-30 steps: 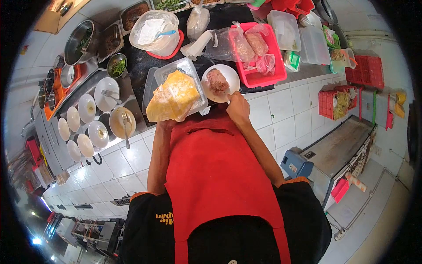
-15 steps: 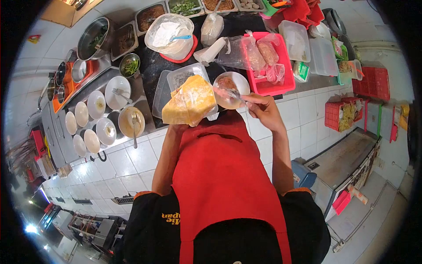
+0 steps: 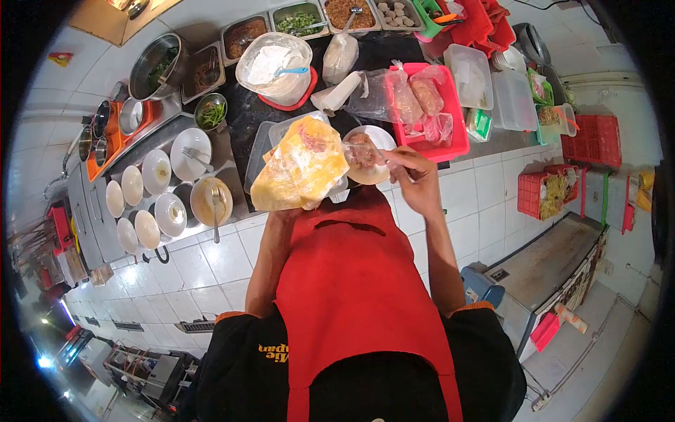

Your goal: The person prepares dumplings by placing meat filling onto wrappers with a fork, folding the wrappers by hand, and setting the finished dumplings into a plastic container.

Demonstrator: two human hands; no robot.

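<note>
A stack of yellow, floured dough sheets (image 3: 299, 169) rests on my left hand (image 3: 301, 210), which is mostly hidden beneath it. Some pinkish filling (image 3: 318, 143) lies on the upper part of the top sheet. My right hand (image 3: 415, 176) is closed around the handle of a utensil, whose blade end is over a white bowl (image 3: 380, 139) holding minced meat (image 3: 361, 150). The bowl sits just right of the sheets. Behind the sheets, a clear plastic container (image 3: 259, 151) is partly covered.
A pink tray (image 3: 458, 141) holds bagged meat right of the bowl. Beyond are a tub of white flour (image 3: 271, 60), a plastic bag (image 3: 340, 58) and metal trays of chopped greens (image 3: 299, 21) and toppings. Several bowls (image 3: 170, 211) with forks line the left counter.
Filling now shows on the top sheet. The sheets have shifted slightly left and tilted toward the camera. My right hand has moved slightly, with the utensil still over the meat bowl.
</note>
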